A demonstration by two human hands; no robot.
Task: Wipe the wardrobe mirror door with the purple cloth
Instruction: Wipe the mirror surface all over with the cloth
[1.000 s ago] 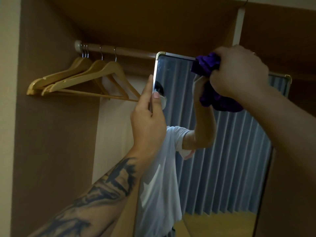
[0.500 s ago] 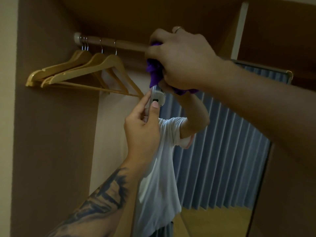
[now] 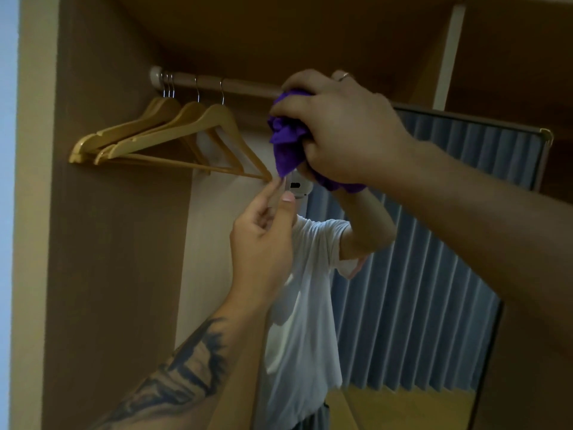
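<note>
Purple cloth (image 3: 286, 144) bunched and gripped in curled fingers of right hand (image 3: 344, 131), pressed at mirror door (image 3: 434, 243) top left corner, door edge pinched by left hand (image 3: 263, 240) fingers just below, wooden hangers (image 3: 173, 131) left of both hands

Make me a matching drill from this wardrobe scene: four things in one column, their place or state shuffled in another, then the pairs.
Things:
1. cloth
2. hangers
3. left hand
4. mirror

States:
A. hang on the rail
B. reflects pleated curtains
C. bunched in the right hand
D. pinches the mirror's left edge

Pairs: 1-C, 2-A, 3-D, 4-B
</note>
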